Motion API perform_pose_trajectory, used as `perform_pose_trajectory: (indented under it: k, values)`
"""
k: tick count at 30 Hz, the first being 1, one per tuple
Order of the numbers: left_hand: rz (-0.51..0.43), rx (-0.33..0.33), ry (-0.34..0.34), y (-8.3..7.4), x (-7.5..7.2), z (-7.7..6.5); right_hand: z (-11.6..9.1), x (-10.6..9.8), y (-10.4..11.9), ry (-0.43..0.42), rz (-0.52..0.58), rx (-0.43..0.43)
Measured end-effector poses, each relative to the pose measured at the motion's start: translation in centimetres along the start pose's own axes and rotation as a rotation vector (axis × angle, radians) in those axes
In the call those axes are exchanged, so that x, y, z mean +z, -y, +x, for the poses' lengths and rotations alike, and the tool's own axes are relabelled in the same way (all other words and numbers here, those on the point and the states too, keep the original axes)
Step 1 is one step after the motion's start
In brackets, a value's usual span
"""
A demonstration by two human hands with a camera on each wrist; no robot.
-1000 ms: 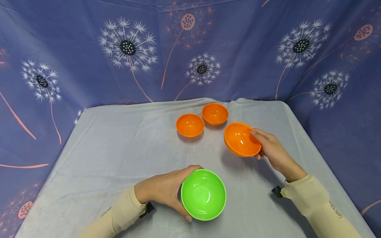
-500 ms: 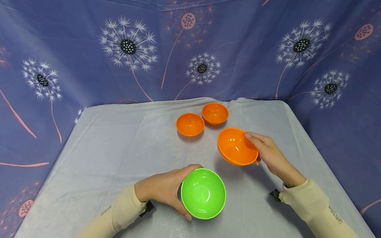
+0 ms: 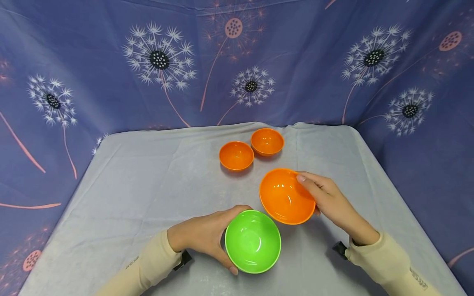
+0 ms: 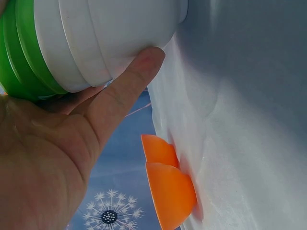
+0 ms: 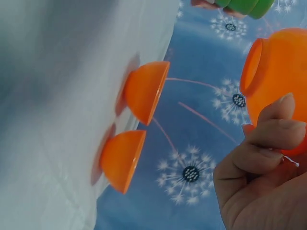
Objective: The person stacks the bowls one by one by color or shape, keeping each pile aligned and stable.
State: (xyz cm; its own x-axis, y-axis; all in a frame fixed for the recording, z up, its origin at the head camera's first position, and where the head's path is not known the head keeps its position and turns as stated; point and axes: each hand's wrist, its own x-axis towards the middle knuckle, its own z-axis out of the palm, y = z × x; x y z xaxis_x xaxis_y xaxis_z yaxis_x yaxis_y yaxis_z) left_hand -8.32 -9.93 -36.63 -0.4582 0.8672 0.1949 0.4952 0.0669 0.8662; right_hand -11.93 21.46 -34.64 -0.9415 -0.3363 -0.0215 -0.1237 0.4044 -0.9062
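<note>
My left hand (image 3: pixel 207 234) grips a nested stack of bowls by its side, thumb on the near side. From above only the top green bowl (image 3: pixel 253 242) shows; the left wrist view reveals several green rims and white bowls (image 4: pixel 110 38) lower in the stack. My right hand (image 3: pixel 331 201) pinches an orange bowl (image 3: pixel 286 196) at its right edge, thumb inside the rim and fingers underneath. That bowl is held above the table, slightly tilted, just behind and right of the green one. In the head view their rims come close; contact cannot be told.
Two more orange bowls stand upright farther back, the nearer-left bowl (image 3: pixel 236 156) beside the farther-right bowl (image 3: pixel 267 142). A pale grey cloth covers the table (image 3: pixel 148 176). Behind it and at both sides hangs a blue curtain (image 3: pixel 296 61) with dandelion prints.
My right hand has brought the orange bowl leftward and nearer to me, toward the green bowl. The left hand, the stack and the two rear bowls have stayed in place.
</note>
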Motion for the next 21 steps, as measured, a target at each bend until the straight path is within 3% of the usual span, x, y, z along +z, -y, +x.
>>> perform_pose_trajectory:
  k: [8,17,21]
  values:
    - [0.006,-0.006,0.007,0.4,0.1,-0.1,-0.3,0.8,0.7,0.033,0.017,-0.008]
    - [0.045,-0.021,0.002,3.1,1.0,-0.5,-0.6,1.5,1.0,0.067,0.040,-0.027]
    - [0.066,-0.036,0.001,3.4,1.0,-0.7,-0.7,1.8,1.2,0.089,0.049,-0.042]
